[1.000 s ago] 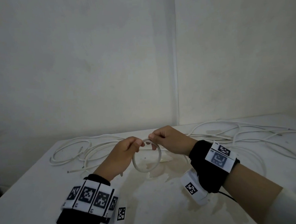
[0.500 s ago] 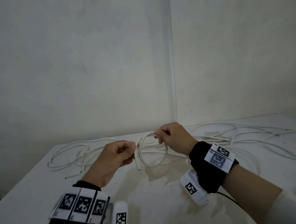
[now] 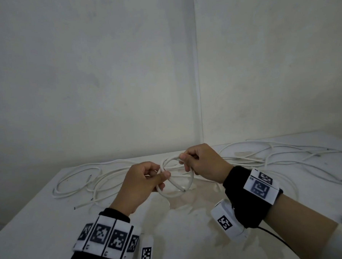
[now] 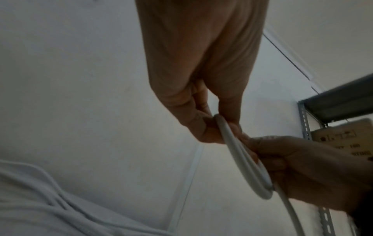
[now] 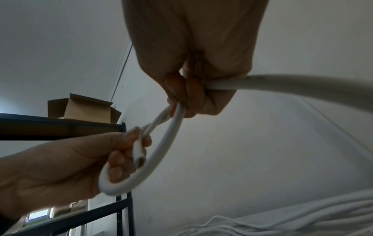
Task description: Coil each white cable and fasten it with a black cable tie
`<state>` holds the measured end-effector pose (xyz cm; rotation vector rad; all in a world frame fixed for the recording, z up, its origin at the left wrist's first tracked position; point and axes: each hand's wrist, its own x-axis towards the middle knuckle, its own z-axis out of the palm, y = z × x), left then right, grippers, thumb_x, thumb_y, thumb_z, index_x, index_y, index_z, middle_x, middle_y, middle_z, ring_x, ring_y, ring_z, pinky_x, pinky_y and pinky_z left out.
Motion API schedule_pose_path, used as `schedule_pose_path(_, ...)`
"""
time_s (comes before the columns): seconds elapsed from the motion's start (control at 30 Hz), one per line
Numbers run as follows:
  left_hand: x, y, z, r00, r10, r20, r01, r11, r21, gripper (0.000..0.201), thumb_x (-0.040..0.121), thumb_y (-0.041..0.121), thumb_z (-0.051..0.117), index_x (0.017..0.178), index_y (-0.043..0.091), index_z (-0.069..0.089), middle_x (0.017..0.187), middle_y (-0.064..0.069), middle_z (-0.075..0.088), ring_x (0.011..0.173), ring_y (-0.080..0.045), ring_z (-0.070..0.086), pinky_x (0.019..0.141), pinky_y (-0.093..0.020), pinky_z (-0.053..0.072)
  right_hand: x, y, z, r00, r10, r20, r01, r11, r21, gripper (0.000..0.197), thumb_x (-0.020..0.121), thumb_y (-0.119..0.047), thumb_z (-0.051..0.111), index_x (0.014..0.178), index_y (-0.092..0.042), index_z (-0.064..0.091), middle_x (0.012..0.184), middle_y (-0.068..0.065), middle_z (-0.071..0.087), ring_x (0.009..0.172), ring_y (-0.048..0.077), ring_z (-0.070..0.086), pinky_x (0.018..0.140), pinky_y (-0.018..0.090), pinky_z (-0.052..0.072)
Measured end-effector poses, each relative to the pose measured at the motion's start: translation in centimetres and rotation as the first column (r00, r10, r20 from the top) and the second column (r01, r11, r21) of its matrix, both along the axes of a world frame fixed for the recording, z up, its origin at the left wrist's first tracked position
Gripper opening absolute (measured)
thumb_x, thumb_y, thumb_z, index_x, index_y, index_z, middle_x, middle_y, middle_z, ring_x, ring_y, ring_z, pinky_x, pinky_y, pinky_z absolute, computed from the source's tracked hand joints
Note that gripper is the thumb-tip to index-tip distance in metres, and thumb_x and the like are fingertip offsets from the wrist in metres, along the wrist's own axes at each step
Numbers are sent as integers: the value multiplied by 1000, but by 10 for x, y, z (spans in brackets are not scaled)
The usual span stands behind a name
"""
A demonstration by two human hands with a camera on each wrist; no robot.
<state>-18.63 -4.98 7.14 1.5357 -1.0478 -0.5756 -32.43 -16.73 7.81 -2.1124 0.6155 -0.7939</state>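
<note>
Right wrist view alone shows cardboard box (image 5: 82,108) behind hands (image 5: 125,153).

White cable (image 3: 177,192) on a white table (image 3: 52,224); black wristbands (image 3: 243,200) with black-and-white square-patterned tags (image 3: 110,236)

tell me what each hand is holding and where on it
Both hold one small white cable coil. The left hand pinches its left side, near the cut end; the right hand grips its top.
</note>
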Motion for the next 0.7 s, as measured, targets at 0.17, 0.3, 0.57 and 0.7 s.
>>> schedule_pose_path(0.17, 1, -3, -7, 893, 177, 415, -160, 984, -76, 19, 81, 6, 67, 68, 15, 56, 52, 2, 49, 41, -8, 58, 45, -20, 47, 0, 6, 0, 1000, 30, -6, -30, 998, 58, 30, 93, -20, 52, 65, -15, 60, 53, -7, 56, 36, 2, 42, 44, 11, 36)
schedule_pose_path(0.3, 2, -2, -10, 658, 273, 702, -281, 954, -108, 17, 83, 18, 62, 74, 21, 48, 62, 10, 46, 66, -23, 51, 55, -28, 37, 0, 10, 1, 998, 47, 30, -51, 990, 135, 30, 94, -18, 51, 66, -13, 59, 51, -5, 55, 33, 1, 39, 41, 11, 34)
schedule_pose_path(0.57, -4, 5, -5, 987, -158, 13, 158, 987, 0, 12, 93, 7, 50, 81, 8, 49, 56, 5, 59, 48, -6, 50, 51, -21, 38, -6, 8, 1, 994, 59, 87, -75, 979, 190, 29, 94, -16, 50, 67, -13, 60, 56, 0, 56, 35, 1, 37, 42, 12, 34)
schedule_pose_path(0.7, -2, 8, -3, 979, -194, 63, 191, 981, 43, 23, 96, 14, 45, 76, 9, 56, 60, 6, 59, 50, -2, 47, 48, -13, 34, -9, 5, -1, 995, 55, 88, -71, 980, 186, 29, 94, -15, 50, 67, -14, 59, 58, 2, 57, 35, 1, 39, 43, 12, 35)
